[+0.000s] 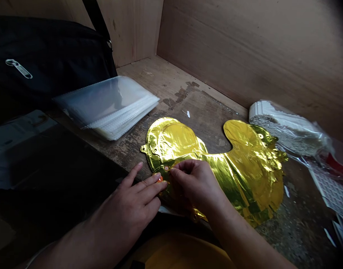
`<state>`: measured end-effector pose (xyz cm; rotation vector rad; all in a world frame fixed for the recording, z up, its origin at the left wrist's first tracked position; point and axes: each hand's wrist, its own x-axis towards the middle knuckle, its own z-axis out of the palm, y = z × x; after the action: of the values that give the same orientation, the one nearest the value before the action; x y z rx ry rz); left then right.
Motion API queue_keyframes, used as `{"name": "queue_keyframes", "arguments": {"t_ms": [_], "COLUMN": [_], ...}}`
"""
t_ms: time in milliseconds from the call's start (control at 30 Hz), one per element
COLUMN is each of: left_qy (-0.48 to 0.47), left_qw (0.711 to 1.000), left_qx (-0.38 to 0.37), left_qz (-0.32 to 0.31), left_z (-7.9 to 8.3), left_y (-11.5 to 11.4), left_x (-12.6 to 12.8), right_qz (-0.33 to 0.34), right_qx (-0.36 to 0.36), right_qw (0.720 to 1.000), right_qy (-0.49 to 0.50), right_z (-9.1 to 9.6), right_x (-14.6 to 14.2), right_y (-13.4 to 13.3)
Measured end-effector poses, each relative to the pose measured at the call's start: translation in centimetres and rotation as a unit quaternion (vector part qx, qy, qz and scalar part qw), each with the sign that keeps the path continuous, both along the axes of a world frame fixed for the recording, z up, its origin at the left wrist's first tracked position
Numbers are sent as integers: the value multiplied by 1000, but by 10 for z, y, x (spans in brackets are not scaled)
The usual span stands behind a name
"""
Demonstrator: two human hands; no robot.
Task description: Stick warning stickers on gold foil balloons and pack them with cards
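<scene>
A shiny gold foil balloon (244,175), flat and uninflated, lies on the worn wooden table, with small holed tabs along its edges. My left hand (137,200) reaches to its near left edge, fingers stretched out and fingertips resting there. By those fingertips is a small orange piece (159,179). My right hand (197,181) is over the balloon, thumb and index finger pinched together. Just beside that pinch sits a small round pale-orange spot (167,168). What the pinched fingers hold is too small or hidden to make out.
A stack of clear plastic sleeves (112,108) lies at the back left, before a black bag (50,59). At right is a plastic-wrapped bundle of white strips (286,129). A small white tag (188,114) lies behind the balloon. Wooden panels (244,48) enclose the back.
</scene>
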<state>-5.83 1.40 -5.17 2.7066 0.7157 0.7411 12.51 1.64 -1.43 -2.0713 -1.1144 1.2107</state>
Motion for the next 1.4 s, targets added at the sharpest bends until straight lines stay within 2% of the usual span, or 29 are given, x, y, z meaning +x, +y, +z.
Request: {"name": "queue_keyframes", "arguments": {"t_ms": [100,233,333,467,533,600,633,700,767,833,933,1067,1133,1267,1300,1400], "left_qy": [-10,-10,-7,-52,-36,-24,-19,-6,15,27,39,56,75,124,130,140], "left_qw": [1000,1000,1000,999,999,998,998,996,992,989,988,987,985,979,978,976], "left_qx": [-8,-15,-16,-6,-27,-51,-63,-87,-111,-124,-133,-143,-149,-161,-162,-166], "left_qz": [-2,-1,-3,8,-2,-15,-14,13,56,78,62,51,40,14,10,-2], "left_z": [1,1,-6,-17,-15,-9,-5,3,10,13,15,17,20,26,27,29], "left_y": [0,0,-1,0,0,0,-1,-3,-5,-7,-8,-7,-6,-2,-1,0], "left_x": [-1,-2,0,1,1,-3,-5,-11,-18,-23,-24,-22,-22,-23,-24,-23], "right_qz": [44,97,118,151,117,90,109,194,265,267,261,282,301,369,376,352], "right_qx": [45,125,149,158,180,237,271,317,317,298,280,281,288,339,341,316], "right_qw": [993,949,921,893,896,899,897,884,874,880,885,868,852,802,797,817], "right_qy": [-103,-273,-340,-394,-389,-356,-331,-283,-257,-258,-267,-295,-316,-326,-326,-331], "right_z": [-2,1,-1,-12,-14,-12,-9,-5,-3,-4,-6,-4,-3,-4,-4,-4], "right_x": [-1,-3,-5,-4,1,7,9,13,14,15,16,14,12,5,3,-3], "right_y": [-2,-8,-9,-3,-1,-4,-7,-17,-27,-32,-31,-24,-22,-21,-20,-20]}}
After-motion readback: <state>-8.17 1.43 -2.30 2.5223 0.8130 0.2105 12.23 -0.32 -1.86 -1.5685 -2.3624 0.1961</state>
